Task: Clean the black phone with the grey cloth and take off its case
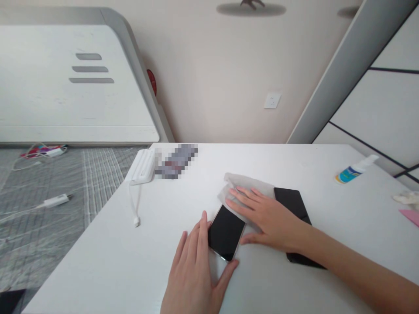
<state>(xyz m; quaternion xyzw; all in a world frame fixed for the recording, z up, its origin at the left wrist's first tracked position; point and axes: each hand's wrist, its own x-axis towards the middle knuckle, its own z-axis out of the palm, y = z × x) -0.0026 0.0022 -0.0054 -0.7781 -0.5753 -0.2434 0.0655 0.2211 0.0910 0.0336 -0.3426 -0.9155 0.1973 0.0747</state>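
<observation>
**Glossy black rectangular phone lying aslant, its far end covered**

Head view: the phone lies flat on the smooth white worktop, just right of the left hand, its long axis slanting away from the person and to the right. The left hand grasps it lightly by its edges, fingers along the left side, thumb at the near corner. The right hand, not clenched, is spread flat on a thin, whitish, crinkled cloth over the far end; the left hand is nearer the bare end. The phone's screen is sleek, rimmed in thin, pale metal. Beside the cloth, partly beneath the right forearm, lies a flat black slab. Well apart at right is a white plastic bottle with a blue-and-yellow label.
</observation>
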